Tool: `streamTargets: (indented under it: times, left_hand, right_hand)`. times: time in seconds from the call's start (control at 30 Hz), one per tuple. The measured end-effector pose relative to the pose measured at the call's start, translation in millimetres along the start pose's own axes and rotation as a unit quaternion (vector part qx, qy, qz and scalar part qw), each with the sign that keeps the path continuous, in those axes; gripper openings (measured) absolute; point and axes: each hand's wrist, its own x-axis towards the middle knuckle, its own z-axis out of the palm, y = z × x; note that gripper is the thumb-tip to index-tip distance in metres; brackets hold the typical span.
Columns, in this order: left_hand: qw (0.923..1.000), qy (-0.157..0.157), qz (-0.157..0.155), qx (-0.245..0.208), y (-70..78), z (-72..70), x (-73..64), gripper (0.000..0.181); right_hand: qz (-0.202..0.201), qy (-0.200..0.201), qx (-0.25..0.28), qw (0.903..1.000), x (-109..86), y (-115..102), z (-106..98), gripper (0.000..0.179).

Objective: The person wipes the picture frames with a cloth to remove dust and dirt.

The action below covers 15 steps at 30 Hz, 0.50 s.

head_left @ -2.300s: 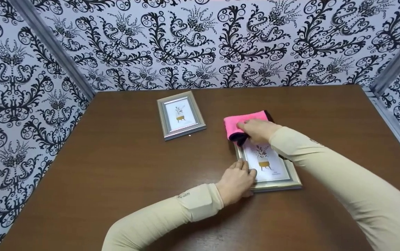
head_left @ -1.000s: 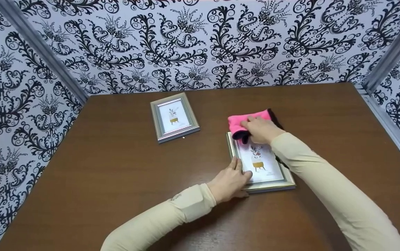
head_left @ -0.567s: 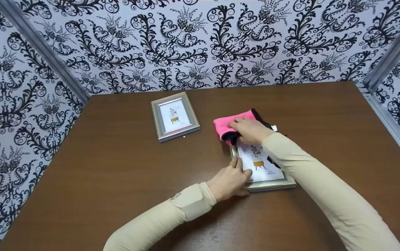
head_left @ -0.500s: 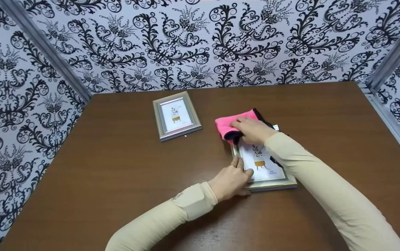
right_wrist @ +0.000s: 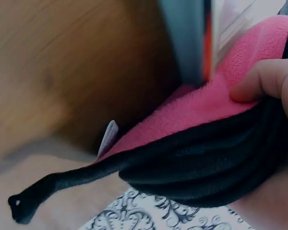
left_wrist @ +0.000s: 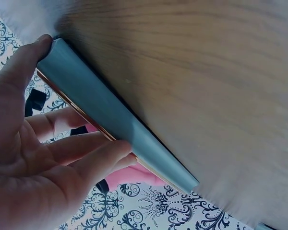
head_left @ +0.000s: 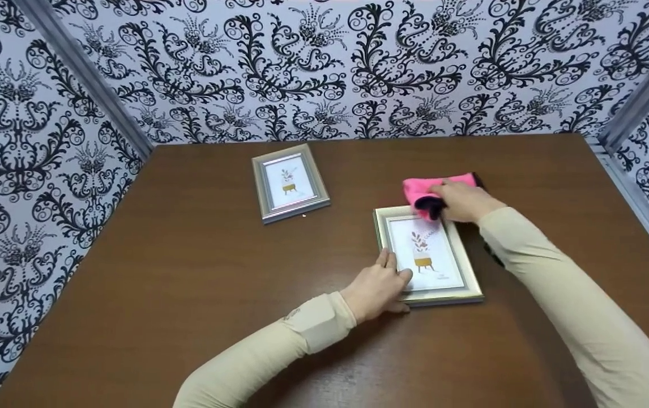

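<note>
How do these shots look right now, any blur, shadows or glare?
Head view: mostly sharp, though the pink cloth's lower edge is slightly blurred; a soft shadow lies beside the left sleeve, and faint glare marks the tabletop near the bottom edge; left wrist view: the held picture frame is crisper than the hazy tabletop; right wrist view: dim, frame and tabletop blurred, cloth clearer.

Looks like a small partitioned booth [head_left: 313, 68] — closed in on three sides by white panels [head_left: 18, 170] patterned with black floral scrollwork, framed at the corners with grey metal posts [head_left: 91, 84], and fitted with a broad brown wood-grain tabletop [head_left: 217, 255] reaching the back one. Cannot tell the kind of building around it.
</note>
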Motion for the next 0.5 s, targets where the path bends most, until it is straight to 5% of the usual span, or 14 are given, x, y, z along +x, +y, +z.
streamTargets:
  times: [0.2,0.5]
  left_hand:
    - [1.0000,-0.007,-0.001,-0.004,-2.8,2.8,-1.3,0.053]
    - [0.9998,-0.014,0.009,-0.013,-3.4,-0.7,1.1,0.052]
  right_hand:
    - [0.016,-0.008,-0.009,0.9998,6.1,-16,-1,0.038]
    - [-0.015,-0.021,-0.029,0.9992,29.6,-59,11,0.047]
